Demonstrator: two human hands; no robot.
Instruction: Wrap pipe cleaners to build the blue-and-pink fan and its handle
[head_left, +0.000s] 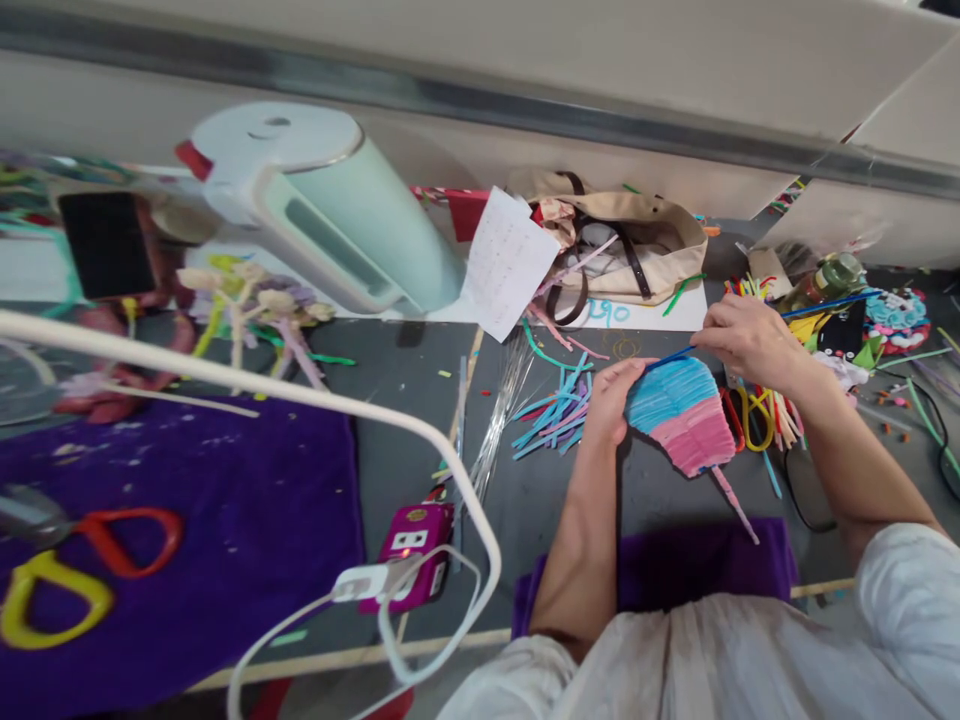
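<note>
A panel of pipe cleaners (pixel 679 410), blue at its upper part and pink below, hangs over the desk with a pink stem (pixel 735 503) at its lower end. My left hand (pixel 611 400) grips the panel's upper left edge, thumb and fingers closed on it. Along the top edge runs a dark blue pipe cleaner (pixel 829 303). Its far part is pinched in my right hand (pixel 742 340), and the free end sticks out to the right. Some of the fingertips are hidden behind the work.
Cut pipe cleaners (pixel 559 412), thin wires (pixel 499 430) and a glass jar (pixel 832 280) lie around. A canvas bag (pixel 671 245) and pale green appliance (pixel 375 220) stand behind. A white cable (pixel 420 430) crosses a purple cloth (pixel 285 510) with scissors (pixel 56 590).
</note>
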